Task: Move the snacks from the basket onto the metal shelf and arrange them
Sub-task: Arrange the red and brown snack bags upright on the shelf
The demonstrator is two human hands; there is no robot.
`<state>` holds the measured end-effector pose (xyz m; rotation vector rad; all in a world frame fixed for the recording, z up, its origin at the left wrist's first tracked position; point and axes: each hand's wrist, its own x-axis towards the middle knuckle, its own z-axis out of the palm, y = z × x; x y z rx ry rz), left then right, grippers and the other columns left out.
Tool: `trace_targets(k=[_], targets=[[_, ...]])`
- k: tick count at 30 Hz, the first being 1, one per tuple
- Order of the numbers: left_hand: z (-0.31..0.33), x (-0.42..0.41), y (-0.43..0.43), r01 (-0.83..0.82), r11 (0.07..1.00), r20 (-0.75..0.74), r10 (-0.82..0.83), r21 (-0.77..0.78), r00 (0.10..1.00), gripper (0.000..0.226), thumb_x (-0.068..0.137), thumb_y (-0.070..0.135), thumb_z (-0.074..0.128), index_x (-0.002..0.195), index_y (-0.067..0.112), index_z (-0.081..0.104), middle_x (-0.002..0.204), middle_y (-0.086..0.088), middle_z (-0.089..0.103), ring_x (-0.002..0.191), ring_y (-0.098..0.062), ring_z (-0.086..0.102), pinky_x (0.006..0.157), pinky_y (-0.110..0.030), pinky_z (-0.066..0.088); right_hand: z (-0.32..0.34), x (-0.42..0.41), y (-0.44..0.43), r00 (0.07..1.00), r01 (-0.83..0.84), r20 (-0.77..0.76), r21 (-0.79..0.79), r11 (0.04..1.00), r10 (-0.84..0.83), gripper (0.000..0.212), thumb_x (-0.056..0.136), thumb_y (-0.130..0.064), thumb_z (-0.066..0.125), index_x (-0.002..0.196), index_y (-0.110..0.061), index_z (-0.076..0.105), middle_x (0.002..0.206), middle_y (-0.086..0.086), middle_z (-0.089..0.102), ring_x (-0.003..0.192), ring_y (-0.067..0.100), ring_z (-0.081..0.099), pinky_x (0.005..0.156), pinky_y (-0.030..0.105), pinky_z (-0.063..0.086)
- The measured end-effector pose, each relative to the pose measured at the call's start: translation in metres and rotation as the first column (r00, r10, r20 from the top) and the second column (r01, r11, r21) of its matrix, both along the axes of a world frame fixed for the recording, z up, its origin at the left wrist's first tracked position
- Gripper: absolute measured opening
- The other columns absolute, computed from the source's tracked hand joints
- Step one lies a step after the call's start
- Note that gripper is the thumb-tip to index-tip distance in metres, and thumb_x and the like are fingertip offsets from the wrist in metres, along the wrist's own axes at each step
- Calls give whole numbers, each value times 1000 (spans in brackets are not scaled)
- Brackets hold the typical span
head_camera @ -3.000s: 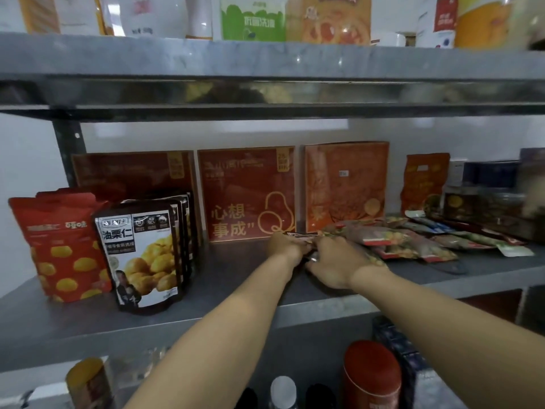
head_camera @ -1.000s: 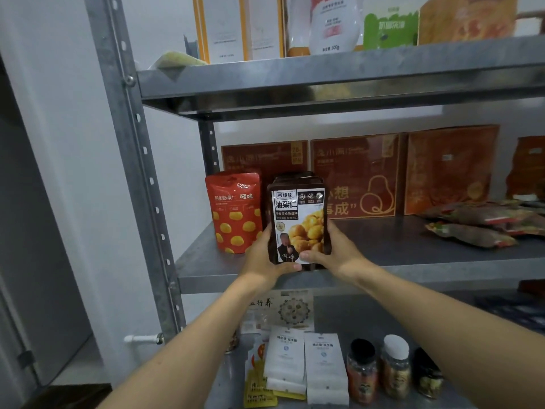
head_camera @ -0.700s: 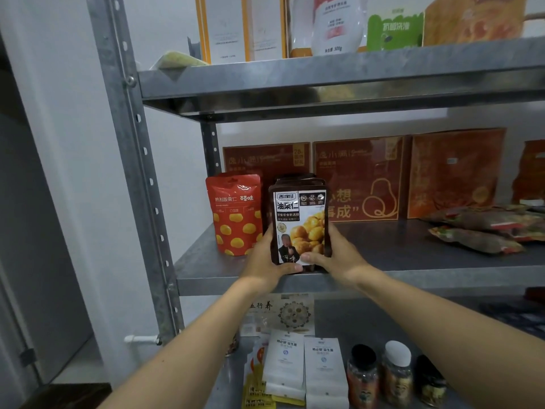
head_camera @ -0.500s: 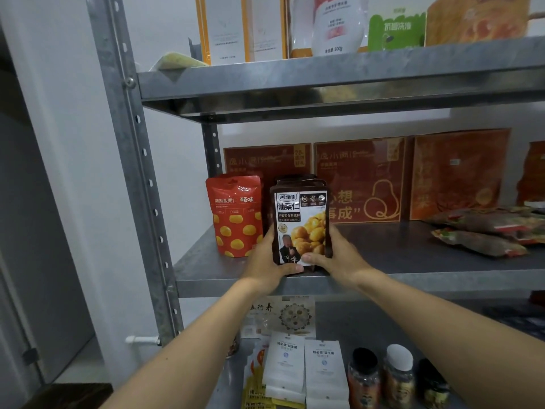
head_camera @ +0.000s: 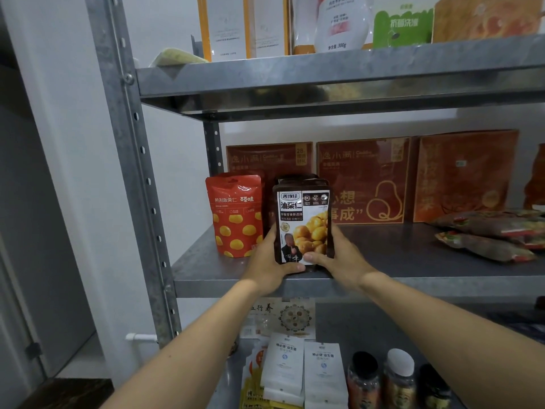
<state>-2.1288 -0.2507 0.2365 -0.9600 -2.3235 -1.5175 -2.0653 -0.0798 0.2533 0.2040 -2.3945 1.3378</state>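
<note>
A stack of dark brown chestnut snack bags [head_camera: 303,219] stands upright near the front of the middle metal shelf [head_camera: 398,278]. My left hand [head_camera: 267,262] grips its left side, thumb across the lower front. My right hand [head_camera: 336,255] grips its right side, thumb on the bottom front. Just left of the stack stands a red chestnut bag [head_camera: 236,214] with yellow dots. No basket is in view.
Three red gift boxes [head_camera: 362,181] lean against the back wall. Flat snack packets [head_camera: 489,234] lie at the shelf's right. A grey upright post [head_camera: 129,160] rises on the left. The upper shelf [head_camera: 324,75] holds boxes; white pouches [head_camera: 303,373] and jars [head_camera: 395,379] sit below.
Three seconds ago both hands worked on small packets further right. For the last second they have held the brown stack, which barely moves; the view shifted slightly.
</note>
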Motion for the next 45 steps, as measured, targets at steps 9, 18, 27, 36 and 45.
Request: trace_targets(k=[9,18,27,36,45], targets=[[2,5,-2,-41,999,16,42,-24,999,85,68,15,88,137,35,42,118,28,60,109,13,55,87,-4,42,1,4,-1,1000,19,17,15,1000,-19,81,88,-20,72,152,-26,23,126,-15,52,116,4,50,97,19,36],[7,25,-10,-162,983,37,166,-90,985,87,71,25,86,143,28,38,133,12,56,124,-12,52,103,-32,43,4,20,-6,988,127,81,94,987,-134,97,86,-32,74,156,-28,7,148,-2,45,135,19,43,107,29,33],[17,69,-23,-377,893,-205,332,-247,921,56,90,36,65,140,22,45,129,1,61,114,-19,58,95,-35,49,15,68,-3,916,353,34,412,840,-401,93,91,-53,58,156,-18,1,152,14,38,138,32,37,111,44,34],[25,131,0,-594,609,-575,260,-526,776,65,91,64,44,149,35,30,160,1,25,146,-27,22,113,-47,25,27,120,32,904,243,-34,862,445,-426,91,86,-77,37,156,-33,-1,164,12,3,150,36,1,118,60,4],[36,192,101,-605,615,-577,281,-505,767,70,91,65,44,151,35,26,162,-1,18,148,-26,15,116,-48,22,24,182,111,925,173,8,882,438,-381,91,87,-76,38,156,-33,-3,164,12,1,151,33,0,119,57,7]])
